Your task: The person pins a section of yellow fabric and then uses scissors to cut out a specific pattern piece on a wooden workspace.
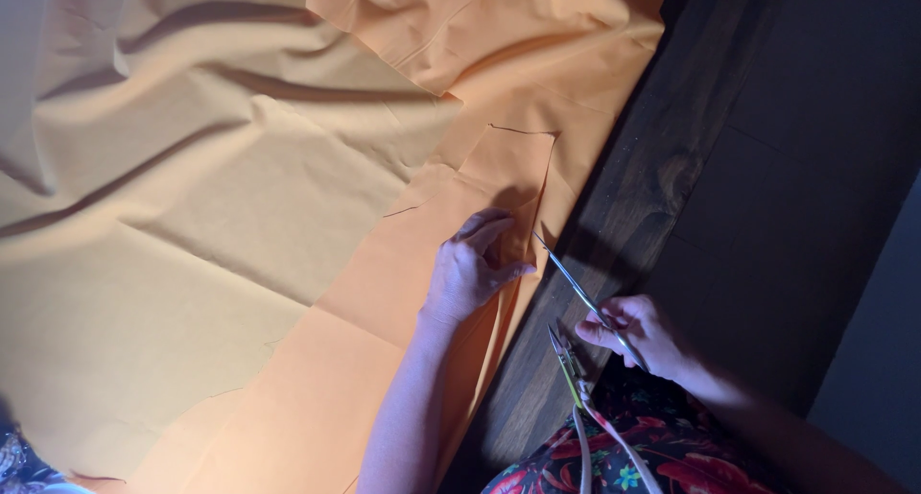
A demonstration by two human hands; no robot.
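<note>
A large sheet of pale orange woven fabric (pixel 240 187) lies spread in loose folds over a dark brown wooden table (pixel 633 206). Near the fabric's right edge, a dark line drawn on the cloth (pixel 537 158) marks out a small squarish shape; its top and right sides show, the rest is hidden by shadow. Just below that marked shape the left hand (pixel 472 269) rests flat on the cloth, fingers bent and pressing it down, its grip closed on nothing. Right of the fabric edge, over the bare table, the right hand (pixel 638 333) has its grip wrapped around the handles of a pair of long silver steel scissors (pixel 574 285). The blades look closed or nearly so, and the tip points up toward the fabric edge without quite reaching it. A second small metal tool with a yellow-green cord (pixel 568 358) hangs just below the scissors, near a red floral garment (pixel 624 456). Judging by this, the outline is drawn; whether any of it is cut cannot be told
</note>
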